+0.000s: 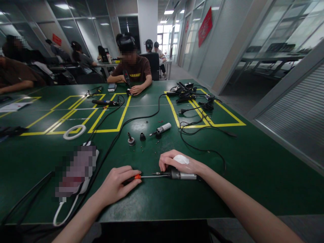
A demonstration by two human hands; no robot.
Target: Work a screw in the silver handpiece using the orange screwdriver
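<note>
My left hand (121,184) is closed around the orange-and-black handle of a screwdriver (137,177). Its thin metal shaft points right, toward a silver-and-black cylindrical tool (186,176) with a narrow metal tip. Curled over that tool is my right hand (174,162), which carries a round white patch (181,159); its fingertips are partly hidden. Beyond the hands stand a nozzle-like metal part (131,139) and a black collar (142,136). Another silver cylinder (164,127) with a thin tip lies next to a second black collar (158,134). Several tiny screws are scattered nearby.
At left lies a blurred-out phone-like object (78,168) with a white cable (56,214). A white tape ring (74,132) is behind it. Black cables (186,91) are heaped at the far right. Across the green table (253,162) sits a person (134,67) holding a black tool.
</note>
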